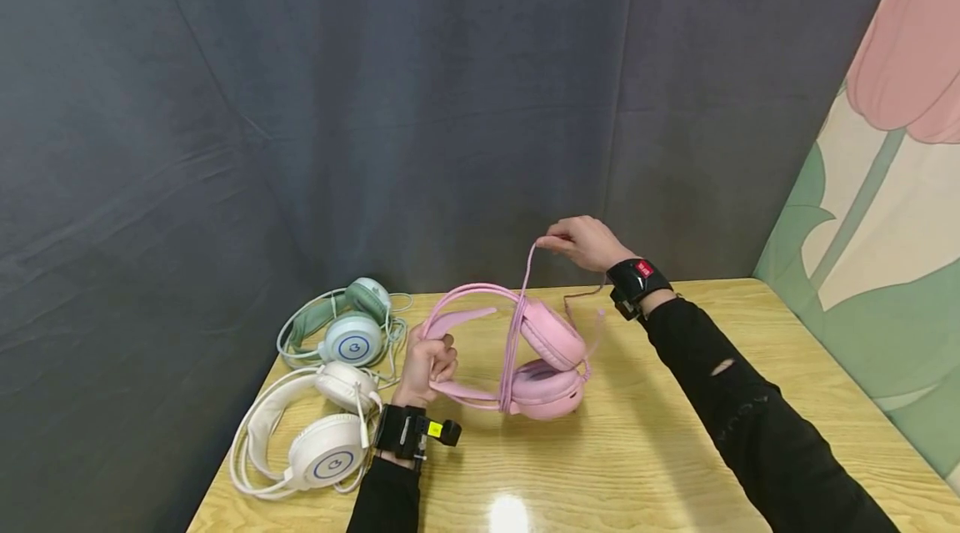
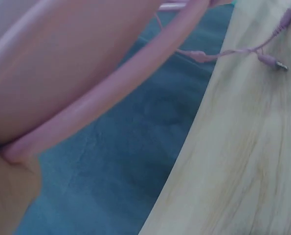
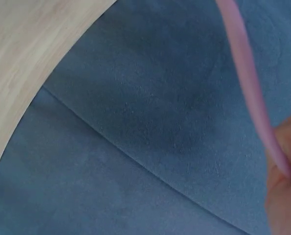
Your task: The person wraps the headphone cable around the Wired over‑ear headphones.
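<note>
Pink headphones [image 1: 551,333] are held above the table, ear cups to the right. My left hand [image 1: 427,366] grips them by the headband, its fingers curled round it. In the left wrist view the pink headband [image 2: 111,95] runs up from that hand. Several turns of pink cable [image 1: 513,349] wrap round both arms beside the ear cups. Up and to the right, my right hand [image 1: 585,243] pinches the cable, which stretches taut down to the wrapped turns. The right wrist view shows the pink cable [image 3: 248,73] entering the right hand's grip [image 3: 287,166].
White headphones [image 1: 326,450] lie at the table's left edge, with green headphones [image 1: 352,337] behind them, their cables bunched alongside. A dark curtain [image 1: 450,99] stands behind the wooden table [image 1: 637,466]. A cable end with a metal plug [image 2: 272,62] hangs in the left wrist view.
</note>
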### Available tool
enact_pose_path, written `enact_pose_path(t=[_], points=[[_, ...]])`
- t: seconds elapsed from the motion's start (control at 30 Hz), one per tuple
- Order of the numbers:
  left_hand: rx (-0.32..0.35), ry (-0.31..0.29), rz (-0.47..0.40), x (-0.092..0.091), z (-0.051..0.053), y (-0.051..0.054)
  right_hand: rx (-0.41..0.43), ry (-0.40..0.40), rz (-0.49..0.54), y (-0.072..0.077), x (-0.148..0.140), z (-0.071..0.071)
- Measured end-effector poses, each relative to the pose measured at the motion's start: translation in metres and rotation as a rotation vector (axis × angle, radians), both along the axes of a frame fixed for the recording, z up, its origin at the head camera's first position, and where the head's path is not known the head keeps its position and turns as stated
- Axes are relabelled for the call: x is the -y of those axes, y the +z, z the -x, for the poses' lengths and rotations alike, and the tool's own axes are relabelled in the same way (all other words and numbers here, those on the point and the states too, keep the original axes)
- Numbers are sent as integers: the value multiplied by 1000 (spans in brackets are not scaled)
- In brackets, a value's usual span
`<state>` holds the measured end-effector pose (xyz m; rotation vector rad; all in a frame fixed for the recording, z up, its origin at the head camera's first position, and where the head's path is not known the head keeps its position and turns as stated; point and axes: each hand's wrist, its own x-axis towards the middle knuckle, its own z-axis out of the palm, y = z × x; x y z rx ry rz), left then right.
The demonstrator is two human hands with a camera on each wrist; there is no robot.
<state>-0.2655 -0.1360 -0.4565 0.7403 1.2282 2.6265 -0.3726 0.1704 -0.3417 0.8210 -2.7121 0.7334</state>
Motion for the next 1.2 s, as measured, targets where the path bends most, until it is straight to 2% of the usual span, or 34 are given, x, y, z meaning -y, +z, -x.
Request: enact_pose_path(t=[0.1, 0.2, 0.3, 0.4, 0.53, 0.73, 0.83, 0.97, 1.07, 1.2], points=[[-21, -78, -65, 0, 0, 1, 72, 37, 20, -7, -2, 0], [-17, -174, -174, -2, 0, 2, 136, 63, 62, -16, -10, 1], [-6, -277, -271, -3, 0, 4, 163, 69, 87, -27, -18, 1], [9, -369, -328, -4, -1, 6, 192, 35, 92, -40, -26, 2], [45, -427, -388, -6, 0, 6, 250, -18, 99, -57, -32, -1], [88, -444, -455, -8, 2, 3, 287, -56, 146, -85, -42, -9], [127, -432, -487, -9, 3, 2, 297, -82, 207, -101, -49, -9], [188, -400, -549, -8, 2, 3, 350, -112, 322, -119, -62, -11], [243, -359, -587, -8, 2, 4, 346, -150, 294, -131, -70, -13], [307, -296, -602, -7, 4, 4, 272, -165, 134, -140, -67, -16]])
